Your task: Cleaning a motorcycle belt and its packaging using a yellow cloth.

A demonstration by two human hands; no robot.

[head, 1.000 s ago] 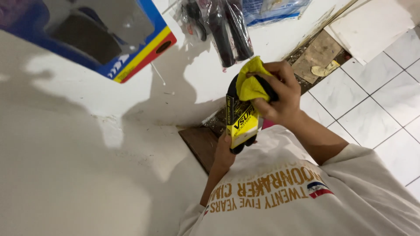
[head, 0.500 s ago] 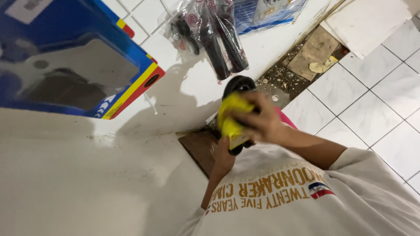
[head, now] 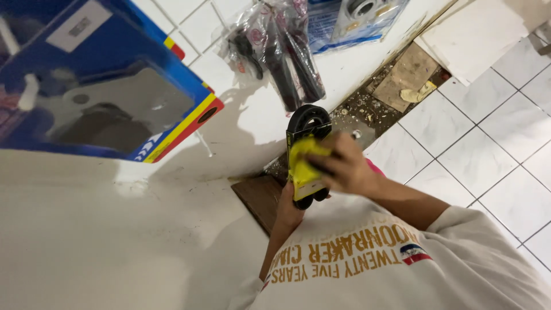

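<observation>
A small black wheel-shaped part [head: 309,121], still wrapped in a yellow-and-black card sleeve [head: 304,172], was held upright near the middle of the view. The left hand [head: 288,211] was closed around its lower end from below, at about 6 o'clock of the part. The right hand [head: 342,167] was pressed against the sleeve from 3 o'clock, fingers curled over the yellow face in a closed grip.

As far as could be judged, the unpacking was at an early stage: the sleeve was seen to be on the part, only the black rim at 12 o'clock was exposed, and nothing had yet been pulled free. The removal of the sleeve appeared to be what was left.

The work was done over a white tiled floor [head: 482,155]. At 12 o'clock of the hands a clear plastic bag of black parts [head: 281,51] was laid on the tiles, and beyond it, toward 1 o'clock, a blue-backed blister pack [head: 356,20] was seen. At 10 o'clock a large blue box with a clear window and a red-and-yellow edge [head: 109,97] was resting. A strip of broken floor with rubble and bare brown patches [head: 390,92] ran from 1 o'clock toward the hands, and loose white tiles [head: 470,34] were stacked at 2 o'clock. A dark brown board [head: 258,198] was lying just beside the left wrist. The lower view was filled by a pale sweatshirt with gold lettering [head: 402,270].
</observation>
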